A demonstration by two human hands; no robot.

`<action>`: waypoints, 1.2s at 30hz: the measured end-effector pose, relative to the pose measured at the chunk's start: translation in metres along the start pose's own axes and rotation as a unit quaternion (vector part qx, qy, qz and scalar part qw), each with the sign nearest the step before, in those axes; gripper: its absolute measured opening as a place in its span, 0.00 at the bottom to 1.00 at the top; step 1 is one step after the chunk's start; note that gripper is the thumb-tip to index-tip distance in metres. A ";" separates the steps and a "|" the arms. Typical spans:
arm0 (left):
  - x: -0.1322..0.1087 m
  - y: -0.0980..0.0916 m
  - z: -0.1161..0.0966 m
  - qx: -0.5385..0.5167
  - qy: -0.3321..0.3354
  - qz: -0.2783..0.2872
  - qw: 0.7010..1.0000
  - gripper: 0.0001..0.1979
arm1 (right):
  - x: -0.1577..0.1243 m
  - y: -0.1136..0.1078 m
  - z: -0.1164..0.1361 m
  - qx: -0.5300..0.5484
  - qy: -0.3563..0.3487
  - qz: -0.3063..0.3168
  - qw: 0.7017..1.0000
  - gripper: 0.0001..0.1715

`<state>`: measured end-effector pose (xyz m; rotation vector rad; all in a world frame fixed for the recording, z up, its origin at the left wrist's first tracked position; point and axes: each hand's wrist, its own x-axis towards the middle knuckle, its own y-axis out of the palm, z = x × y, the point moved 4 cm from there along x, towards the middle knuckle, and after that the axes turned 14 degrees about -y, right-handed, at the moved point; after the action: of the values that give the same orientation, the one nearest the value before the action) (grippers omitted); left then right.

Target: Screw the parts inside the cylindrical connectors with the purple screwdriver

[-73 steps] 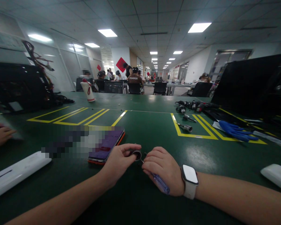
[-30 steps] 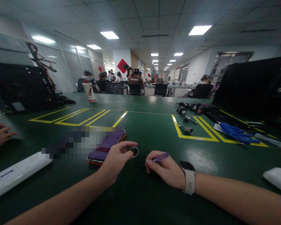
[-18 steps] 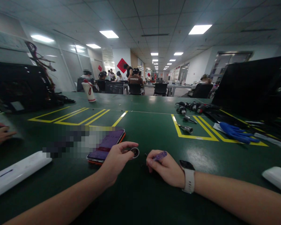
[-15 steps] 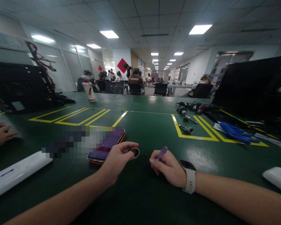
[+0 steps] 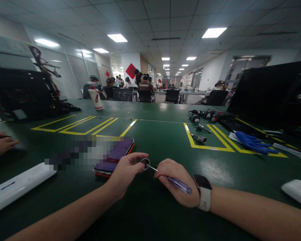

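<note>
My left hand (image 5: 126,172) pinches a small round metal part (image 5: 145,163) between thumb and fingers, just above the green table (image 5: 160,137). My right hand (image 5: 177,182), with a white watch on its wrist, is closed on a small screwdriver with a clear purple handle (image 5: 179,184). The screwdriver's thin shaft points left and its tip meets the round part. The two hands sit close together at the table's near middle.
A phone in an orange case (image 5: 115,155) lies just left of my left hand. White devices lie at the near left (image 5: 17,185) and near right (image 5: 297,192). Blue gloves (image 5: 253,142), metal sockets (image 5: 199,137) and tools lie right. Another person's hand (image 5: 1,145) rests far left.
My right hand turned the screwdriver from handle-up to lying sideways and brought its tip onto the round part. My left hand has kept the part in the same place.
</note>
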<state>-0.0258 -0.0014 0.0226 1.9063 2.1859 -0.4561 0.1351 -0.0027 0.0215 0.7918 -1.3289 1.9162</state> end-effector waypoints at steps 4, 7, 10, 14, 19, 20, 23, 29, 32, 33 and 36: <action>0.001 0.001 0.003 0.002 0.000 0.014 1.000 0.16 | 0.000 0.004 -0.002 -0.051 0.003 0.048 0.998 0.07; 0.002 0.002 0.004 0.018 0.005 0.010 1.000 0.16 | 0.001 0.005 -0.002 -0.074 0.004 0.078 0.994 0.07; 0.001 0.003 0.004 0.028 0.010 0.009 1.000 0.16 | 0.001 0.006 -0.002 -0.080 0.006 0.094 0.992 0.08; 0.000 0.004 0.003 0.042 0.020 0.014 0.999 0.16 | 0.001 0.007 -0.002 -0.092 0.006 0.102 0.991 0.08; 0.001 0.003 0.002 0.054 0.036 -0.001 0.998 0.12 | 0.001 0.008 0.000 -0.110 -0.017 0.105 0.988 0.07; 0.001 0.003 0.002 0.054 0.040 -0.004 0.998 0.12 | 0.000 0.009 0.000 -0.111 -0.021 0.104 0.988 0.07; 0.002 0.003 0.003 0.055 0.049 0.004 0.997 0.11 | 0.000 0.009 0.001 -0.111 -0.030 0.100 0.988 0.07; 0.002 0.004 0.003 0.063 0.053 0.008 0.997 0.11 | -0.001 0.009 0.003 -0.112 -0.027 0.104 0.988 0.07; 0.001 0.003 0.002 0.068 0.048 0.001 0.997 0.11 | -0.003 0.003 0.003 -0.086 0.002 0.041 0.995 0.06; 0.001 0.003 0.001 0.069 0.043 -0.002 0.997 0.12 | -0.003 0.000 0.001 -0.074 0.025 0.010 0.997 0.08; 0.001 0.000 -0.001 0.056 0.031 -0.003 0.998 0.13 | -0.006 -0.007 -0.011 -0.021 0.134 -0.090 0.987 0.14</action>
<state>-0.0255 -0.0001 0.0228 1.9971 2.2506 -0.5373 0.1432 0.0088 0.0175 0.5889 -1.0919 1.7743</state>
